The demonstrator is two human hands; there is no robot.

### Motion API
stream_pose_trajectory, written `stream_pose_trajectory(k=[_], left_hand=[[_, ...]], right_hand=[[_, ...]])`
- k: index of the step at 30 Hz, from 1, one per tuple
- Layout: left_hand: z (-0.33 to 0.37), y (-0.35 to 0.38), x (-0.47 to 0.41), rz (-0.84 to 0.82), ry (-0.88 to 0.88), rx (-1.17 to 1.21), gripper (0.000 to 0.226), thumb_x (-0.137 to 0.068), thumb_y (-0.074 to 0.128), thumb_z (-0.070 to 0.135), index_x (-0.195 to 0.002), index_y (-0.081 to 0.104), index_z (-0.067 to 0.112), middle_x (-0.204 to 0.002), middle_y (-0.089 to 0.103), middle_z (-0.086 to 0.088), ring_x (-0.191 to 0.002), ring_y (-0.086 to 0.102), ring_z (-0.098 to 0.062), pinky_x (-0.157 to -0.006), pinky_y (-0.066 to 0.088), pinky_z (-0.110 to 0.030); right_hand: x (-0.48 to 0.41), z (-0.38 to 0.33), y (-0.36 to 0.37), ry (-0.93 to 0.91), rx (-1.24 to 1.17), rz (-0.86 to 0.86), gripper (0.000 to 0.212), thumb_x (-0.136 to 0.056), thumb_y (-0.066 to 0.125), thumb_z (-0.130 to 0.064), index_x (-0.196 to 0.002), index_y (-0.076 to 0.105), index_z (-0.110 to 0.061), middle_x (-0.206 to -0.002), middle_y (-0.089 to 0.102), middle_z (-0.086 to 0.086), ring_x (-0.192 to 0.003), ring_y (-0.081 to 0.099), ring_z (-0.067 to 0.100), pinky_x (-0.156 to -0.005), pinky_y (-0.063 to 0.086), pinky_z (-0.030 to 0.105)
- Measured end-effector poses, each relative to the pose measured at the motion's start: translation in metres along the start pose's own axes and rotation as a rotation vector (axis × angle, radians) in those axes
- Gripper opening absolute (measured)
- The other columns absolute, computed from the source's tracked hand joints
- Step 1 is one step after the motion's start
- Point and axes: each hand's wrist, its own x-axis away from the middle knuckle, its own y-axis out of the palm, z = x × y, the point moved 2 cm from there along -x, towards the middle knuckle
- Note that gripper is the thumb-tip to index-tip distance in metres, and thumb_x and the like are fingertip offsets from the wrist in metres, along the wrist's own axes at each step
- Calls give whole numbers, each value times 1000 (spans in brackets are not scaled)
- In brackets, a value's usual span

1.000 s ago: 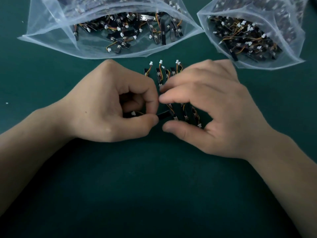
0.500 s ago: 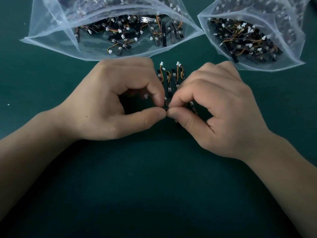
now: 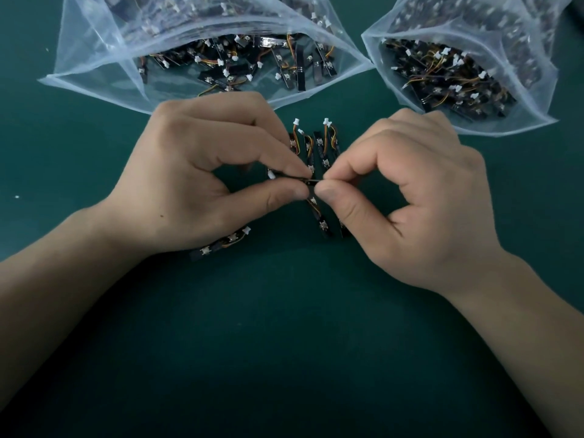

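Bags [image 3: 94, 74] block far side; near mat [image 3: 284, 358] free

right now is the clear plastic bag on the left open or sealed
Open. The clear plastic bag on the left gapes at its mouth, lips spread apart, small black wired boards showing inside.

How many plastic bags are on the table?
2. The left bag lies at the top, beyond the left hand; the right bag at the top, beyond the right hand. More may lie outside the view.
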Motion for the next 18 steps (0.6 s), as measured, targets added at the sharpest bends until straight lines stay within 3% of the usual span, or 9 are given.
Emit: stream_pose_trajectory(k=[4, 11, 14, 18], left_hand=[[-1, -1, -1, 47, 15, 23, 8, -96, 74, 32, -96, 66, 34, -98, 58, 34, -87, 56, 14, -83, 39, -7], [-8, -2, 2, 112, 22, 36, 10, -100, 74, 34, -105, 67, 38, -105, 63, 30, -92, 60, 8, -84, 42, -12], [-9, -2, 2, 122, 10, 29, 6, -99, 75, 30, -103, 70, 30, -103, 66, 20, -90, 61, 2, -82, 43, -15], [-5, -2, -4, 100, 98, -71, 8, -100, 71, 16, -95, 73, 10, -93, 68, -3, -75, 61, -20, -68, 43, -25]], right_hand=[[0, 2, -2, 12, 11, 12, 23, -100, 72, -25, -82, 71, -12, -79, 69, -2, -78, 63, 24, -81, 42, 41], [1, 4, -5, 53, -23, 20, 20, -100, 69, -20, -82, 69, -11, -79, 68, -4, -77, 62, 22, -82, 46, 47], [1, 3, -4, 62, -33, 18, 20, -99, 69, -21, -82, 69, -11, -79, 68, -4, -76, 61, 22, -83, 46, 47], [1, 3, -4, 52, -34, 14, 21, -99, 70, -21, -80, 68, -11, -78, 68, -4, -75, 61, 22, -82, 45, 46]])
